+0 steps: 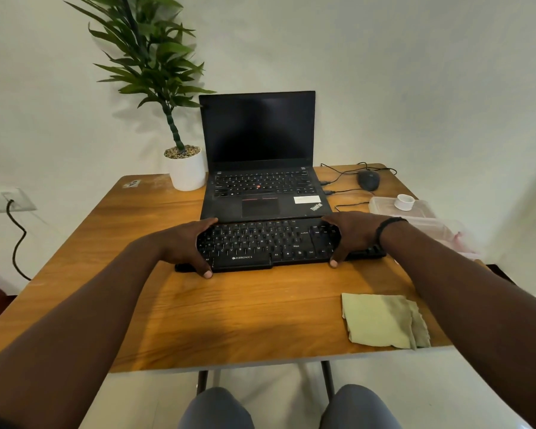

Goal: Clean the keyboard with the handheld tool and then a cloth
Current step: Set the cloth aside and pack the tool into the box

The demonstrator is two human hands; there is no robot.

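Left hand and right hand each grip an end of the black Zebronics keyboard, thumbs on its front edge; folded green cloth lies front-right of the keyboard.

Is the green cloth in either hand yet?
No, the folded pale green cloth lies on the wooden table while both hands grip the black keyboard.

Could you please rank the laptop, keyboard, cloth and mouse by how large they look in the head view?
1. Laptop, largest by far.
2. Keyboard, partly covered by both hands.
3. Cloth; it lies nearer the camera, so its rank against the keyboard is unsure.
4. Mouse, smallest, and farthest away.
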